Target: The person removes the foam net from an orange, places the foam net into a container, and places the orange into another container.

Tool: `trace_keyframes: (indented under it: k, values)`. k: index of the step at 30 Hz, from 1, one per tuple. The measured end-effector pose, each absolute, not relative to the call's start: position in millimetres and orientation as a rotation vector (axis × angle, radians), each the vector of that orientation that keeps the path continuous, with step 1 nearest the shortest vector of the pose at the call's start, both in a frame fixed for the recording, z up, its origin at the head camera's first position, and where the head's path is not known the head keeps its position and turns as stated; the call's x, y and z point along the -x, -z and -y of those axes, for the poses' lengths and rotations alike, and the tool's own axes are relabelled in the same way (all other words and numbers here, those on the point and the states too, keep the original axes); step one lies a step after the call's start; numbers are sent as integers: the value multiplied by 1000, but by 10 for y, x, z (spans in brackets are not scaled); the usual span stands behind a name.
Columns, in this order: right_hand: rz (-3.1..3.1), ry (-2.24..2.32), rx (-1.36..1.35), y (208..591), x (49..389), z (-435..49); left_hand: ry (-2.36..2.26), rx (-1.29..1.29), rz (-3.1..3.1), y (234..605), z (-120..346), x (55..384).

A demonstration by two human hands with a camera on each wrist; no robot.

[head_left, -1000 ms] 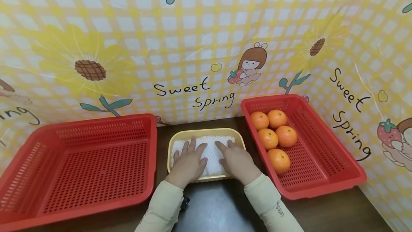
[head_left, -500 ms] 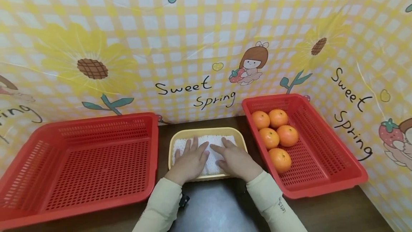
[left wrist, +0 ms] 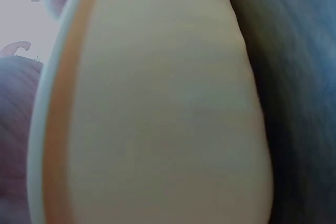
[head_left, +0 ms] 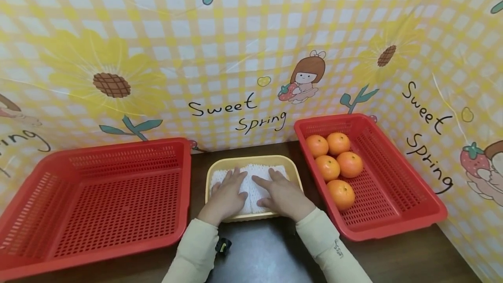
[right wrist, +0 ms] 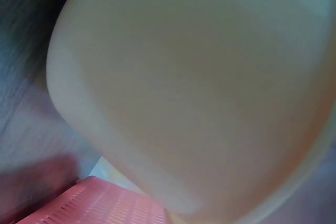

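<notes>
A shallow pale-yellow tub [head_left: 292,166] stands on the table between two red baskets. White, bumpy, net-like padding [head_left: 255,187] lines its bottom. My left hand [head_left: 225,195] lies over the left half of the padding, fingers stretched away from me. My right hand [head_left: 286,194] rests on the right half, fingers spread, its index finger pointing toward the middle. Neither hand grips anything. The tub's cream outer wall [left wrist: 163,98] fills most of the left wrist view. In the right wrist view the same wall [right wrist: 184,93] hides the right hand.
On the left, a large red basket [head_left: 118,243] shows its bare slotted floor. The right-hand red basket [head_left: 397,226] holds several oranges [head_left: 340,194] along its left side. A yellow checked cloth [head_left: 228,56] rises behind the dark table [head_left: 259,252].
My left hand's fingers have drawn closer together on the padding. My right hand has shifted slightly left, toward the middle of the tub. Baskets and oranges stay put.
</notes>
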State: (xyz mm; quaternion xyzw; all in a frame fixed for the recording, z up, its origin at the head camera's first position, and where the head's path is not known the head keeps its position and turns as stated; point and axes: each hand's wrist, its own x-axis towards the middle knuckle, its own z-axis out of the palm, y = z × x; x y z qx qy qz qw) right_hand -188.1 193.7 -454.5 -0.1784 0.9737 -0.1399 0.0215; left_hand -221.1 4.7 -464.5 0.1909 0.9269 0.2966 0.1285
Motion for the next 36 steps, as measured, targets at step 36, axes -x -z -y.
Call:
trace_keyframes:
  k: [36]
  values:
    - [-2970,416,442,4446,1920,-1797,-515,-736,-2935,4669,-66,2152]
